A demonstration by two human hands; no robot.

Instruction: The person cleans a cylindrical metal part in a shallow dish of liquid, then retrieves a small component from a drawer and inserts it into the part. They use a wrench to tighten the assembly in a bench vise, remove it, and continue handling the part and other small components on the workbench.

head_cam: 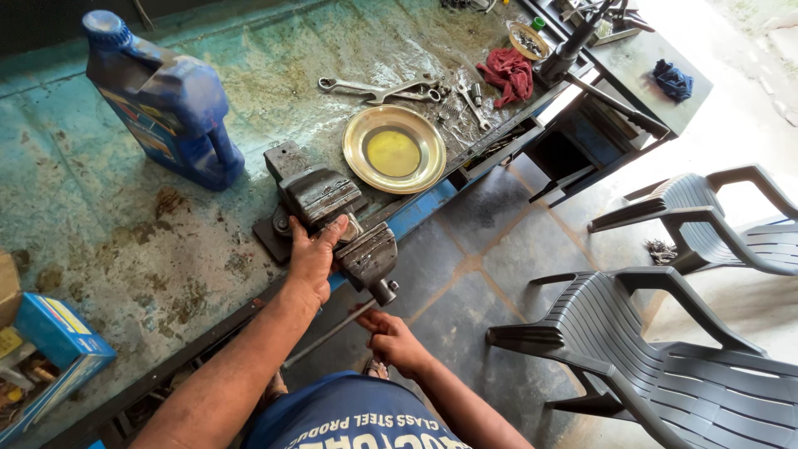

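Vise [332, 218] sits bolted at desk [125, 241] edge. I see left hand [314, 256] laid flat over its jaws; right hand [392, 339] clenched around vise handle bar [332, 333] below.

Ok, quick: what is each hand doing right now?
Left hand: rests on the vise, open.
Right hand: closed on the vise handle.
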